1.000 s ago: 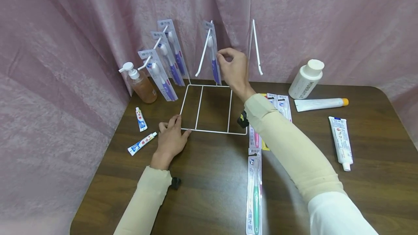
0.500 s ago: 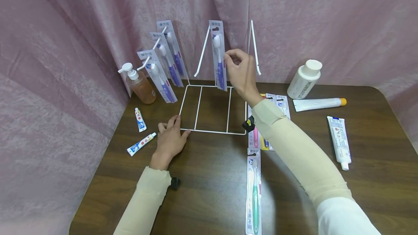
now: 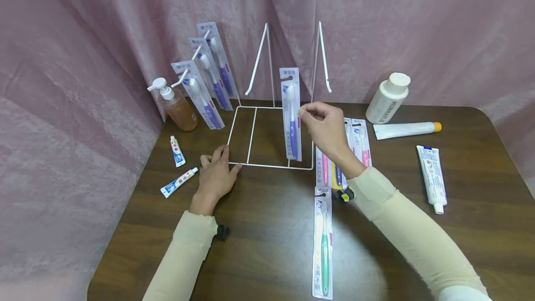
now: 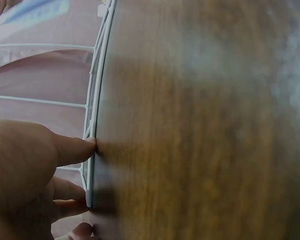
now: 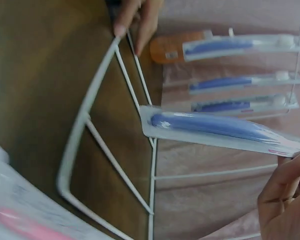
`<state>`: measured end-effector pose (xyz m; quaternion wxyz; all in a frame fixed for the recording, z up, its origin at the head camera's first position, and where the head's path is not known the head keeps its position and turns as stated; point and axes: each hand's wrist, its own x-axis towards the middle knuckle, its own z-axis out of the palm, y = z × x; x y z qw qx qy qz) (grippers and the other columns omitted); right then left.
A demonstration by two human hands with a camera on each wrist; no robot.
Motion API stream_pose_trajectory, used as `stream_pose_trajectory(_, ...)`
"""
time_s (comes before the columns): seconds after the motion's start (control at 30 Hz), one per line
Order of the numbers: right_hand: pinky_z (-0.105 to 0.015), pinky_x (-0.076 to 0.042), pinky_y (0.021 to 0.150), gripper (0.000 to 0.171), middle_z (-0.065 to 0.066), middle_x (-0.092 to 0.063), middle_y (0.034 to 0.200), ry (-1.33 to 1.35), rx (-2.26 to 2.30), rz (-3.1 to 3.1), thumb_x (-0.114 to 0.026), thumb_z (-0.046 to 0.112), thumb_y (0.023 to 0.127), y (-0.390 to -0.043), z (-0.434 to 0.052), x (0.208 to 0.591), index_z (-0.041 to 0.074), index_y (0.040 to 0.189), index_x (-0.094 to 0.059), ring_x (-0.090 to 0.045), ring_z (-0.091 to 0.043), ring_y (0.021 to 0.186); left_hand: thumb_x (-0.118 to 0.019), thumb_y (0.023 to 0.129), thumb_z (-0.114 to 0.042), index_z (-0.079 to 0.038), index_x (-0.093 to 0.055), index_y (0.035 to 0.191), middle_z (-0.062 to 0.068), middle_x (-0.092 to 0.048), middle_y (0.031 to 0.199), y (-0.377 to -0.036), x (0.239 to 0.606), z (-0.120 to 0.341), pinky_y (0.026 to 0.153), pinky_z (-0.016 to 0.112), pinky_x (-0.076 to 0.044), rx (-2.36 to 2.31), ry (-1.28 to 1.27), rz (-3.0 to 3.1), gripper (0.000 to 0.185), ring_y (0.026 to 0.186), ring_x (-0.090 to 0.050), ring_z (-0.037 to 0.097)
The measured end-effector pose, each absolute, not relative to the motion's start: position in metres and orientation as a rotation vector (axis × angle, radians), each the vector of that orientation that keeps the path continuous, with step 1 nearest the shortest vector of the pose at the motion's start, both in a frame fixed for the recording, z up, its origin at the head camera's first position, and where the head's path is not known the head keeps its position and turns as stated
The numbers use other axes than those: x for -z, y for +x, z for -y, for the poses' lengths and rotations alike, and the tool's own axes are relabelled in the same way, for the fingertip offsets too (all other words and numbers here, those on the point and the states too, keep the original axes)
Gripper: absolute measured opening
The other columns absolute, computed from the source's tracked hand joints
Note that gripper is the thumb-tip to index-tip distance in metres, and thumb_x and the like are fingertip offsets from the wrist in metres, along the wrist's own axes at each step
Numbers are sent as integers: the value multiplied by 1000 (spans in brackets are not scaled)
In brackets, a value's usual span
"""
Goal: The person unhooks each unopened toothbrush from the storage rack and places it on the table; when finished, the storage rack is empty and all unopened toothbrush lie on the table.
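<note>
Above the rack base [image 3: 271, 166], right hand [image 3: 328, 129] pinches a toothpaste-hiding toothbrush pack [image 3: 290, 115]; left hand [image 3: 215, 178] flat.

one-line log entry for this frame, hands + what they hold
left hand: presses wire rack base corner | right hand: pinches purple toothbrush pack, off hook, above base | three purple packs on left hook

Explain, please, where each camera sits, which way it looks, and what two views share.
Head: worn on the head, facing forward and down at the table; both hands and sleeves show.
Left wrist: low beside the left hand, looking along the tabletop; fingers touch the white wire rack.
Right wrist: by the right hand, facing the rack; fingers pinch the purple toothbrush pack.
Shared: right wrist and head both show that pack and rack.
</note>
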<state>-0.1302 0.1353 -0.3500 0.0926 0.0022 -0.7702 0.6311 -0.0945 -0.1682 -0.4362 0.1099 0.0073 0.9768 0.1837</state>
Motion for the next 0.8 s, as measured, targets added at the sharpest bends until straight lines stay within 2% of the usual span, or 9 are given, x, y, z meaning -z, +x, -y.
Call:
stream_pose_trajectory(0.13, -19, -49, 53, 23, 19, -72, 75, -104, -1951, 2345, -74, 11, 106, -94, -151, 359, -8, 114, -83, -55, 0, 57, -60, 118, -40, 1, -32, 179, 22, -30, 187, -94, 437, 169, 112, 69, -50, -534, 25, -2869, 78, 142, -38, 53)
stream_pose_trajectory(0.37, -21, -43, 48, 25, 10, -63, 68, -338, -2101, 2382, -72, 9, 110, -25, -182, 372, -14, 117, -76, -50, -5, 54, -59, 119, -41, 1, -30, 179, 22, -29, 188, -96, 437, 169, 112, 67, -50, -517, 46, -2860, 80, 141, -38, 54)
stream_pose_trajectory(0.6, -23, -46, 54, 26, 7, -66, 71, -617, -2093, 2474, -71, 13, 112, 29, -202, 386, -10, 124, -76, -51, -7, 57, -58, 119, -41, 2, -29, 180, 22, -28, 188, -100, 434, 169, 113, 68, -49, -522, 40, -2861, 80, 143, -37, 54)
stream_pose_trajectory(0.8, -23, -48, 56, 14, 6, -62, 67, -760, -2202, 2420, -70, 9, 112, 57, -212, 400, -2, 114, -79, -49, -8, 56, -56, 120, -41, 2, -27, 180, 21, -26, 189, -100, 438, 168, 115, 67, -48, -523, 28, -2842, 80, 144, -35, 54)
